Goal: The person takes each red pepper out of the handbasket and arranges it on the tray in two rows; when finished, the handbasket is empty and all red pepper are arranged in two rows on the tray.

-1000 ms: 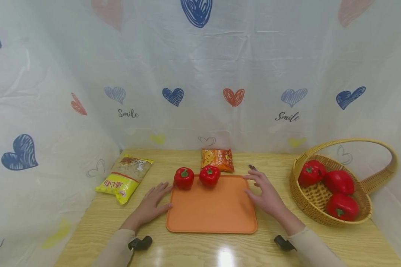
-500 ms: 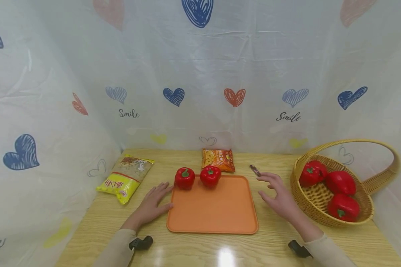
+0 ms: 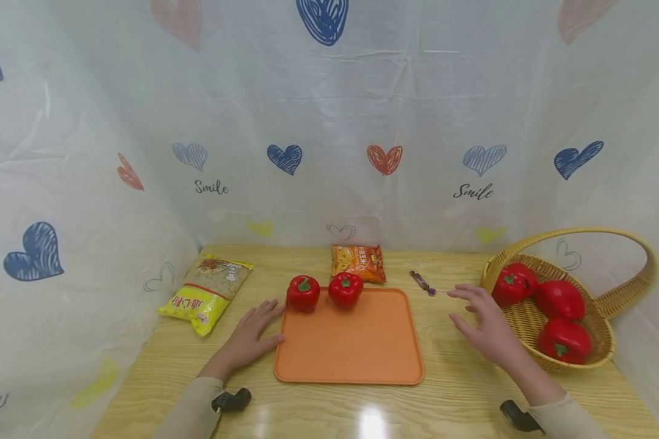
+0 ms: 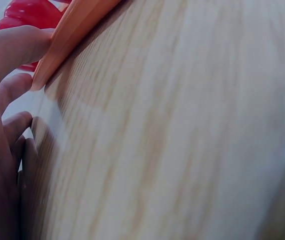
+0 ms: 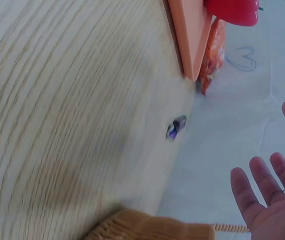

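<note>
My left hand [image 3: 248, 338] rests at the left edge of the orange tray [image 3: 351, 347], its thumb touching the rim in the left wrist view. Two red bell peppers, one at the tray's back left corner [image 3: 303, 294] and another beside it [image 3: 345, 289], sit along the back edge. My right hand [image 3: 486, 326] hovers over the table between the tray and the wicker basket [image 3: 491, 323], fingers spread and holding nothing. In the basket lie three red peppers [image 3: 559, 299]. A small wrapped candy [image 3: 421, 283] lies on the table, beyond the right fingertips.
An orange snack packet [image 3: 358, 263] lies behind the tray. At the left is a yellow bag of dry food [image 3: 205, 292]. The basket's tall handle [image 3: 628, 296] arches over its right side. A curtain printed with hearts [image 3: 329, 122] hangs behind the table.
My right hand has moved from the tray's right edge rightward toward the basket, uncovering the candy. The left hand stays in place at the tray.
</note>
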